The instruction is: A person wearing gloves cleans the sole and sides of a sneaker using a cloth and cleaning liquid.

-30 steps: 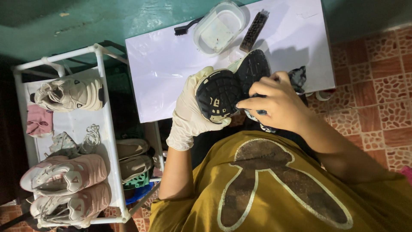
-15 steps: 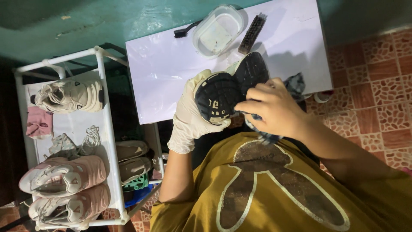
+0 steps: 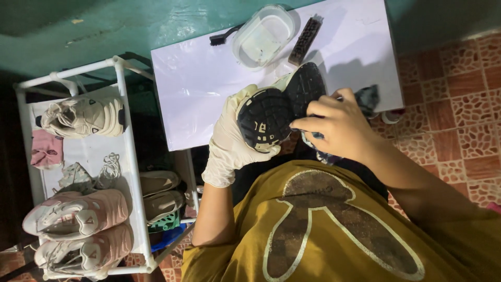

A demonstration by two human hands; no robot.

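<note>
At frame centre we grip the shoe [image 3: 279, 112] sole-up in our gloved left hand [image 3: 229, 143]; our bare right hand [image 3: 336, 128] clamps a dark cloth [image 3: 368, 99] against its black sole; wiping looks underway, tread not visibly clean.

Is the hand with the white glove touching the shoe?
Touching. The head view shows the gloved left hand wrapped around the shoe, its fingers pressed against the side of the black sole.

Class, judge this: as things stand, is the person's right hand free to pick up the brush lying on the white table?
Probably not at once. The right hand grips a dark cloth against the shoe's sole. The way across the white table to the brush looks unobstructed.
</note>
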